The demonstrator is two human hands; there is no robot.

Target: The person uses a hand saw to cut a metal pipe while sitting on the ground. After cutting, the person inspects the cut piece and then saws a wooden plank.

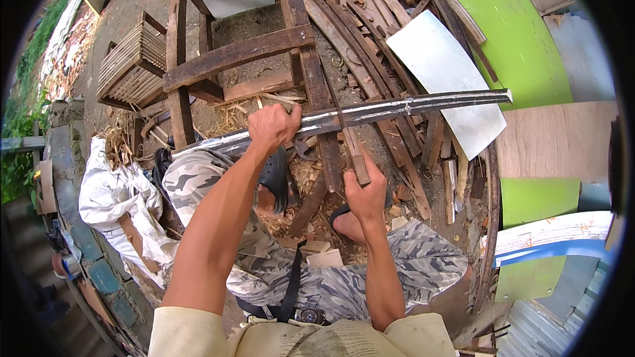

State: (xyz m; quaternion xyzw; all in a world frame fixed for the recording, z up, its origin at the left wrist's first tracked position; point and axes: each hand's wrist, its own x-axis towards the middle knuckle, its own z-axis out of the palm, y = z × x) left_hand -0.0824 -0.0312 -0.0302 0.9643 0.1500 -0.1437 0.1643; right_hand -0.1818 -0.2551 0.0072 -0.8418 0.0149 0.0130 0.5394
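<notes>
A long black board with white streaks [397,107] lies slantwise across a dark wooden frame [238,58]. My left hand [273,124] is closed on the board's upper edge, to the left of the crossing. In my right hand [366,193] is a handsaw [356,157], held by its wooden handle. Its narrow dark blade crosses the board and points away from me, up against the frame's right rail. The teeth are too small to make out. The board's left end reaches over my camouflage-clad knee [195,175].
Scrap wood strips [377,46] are heaped beyond the frame on the right, with a pale metal sheet [436,66] on them. Green panels [529,39] stand at far right. A slatted wooden crate [129,63] and white cloth [119,192] are at left. Shavings litter the ground.
</notes>
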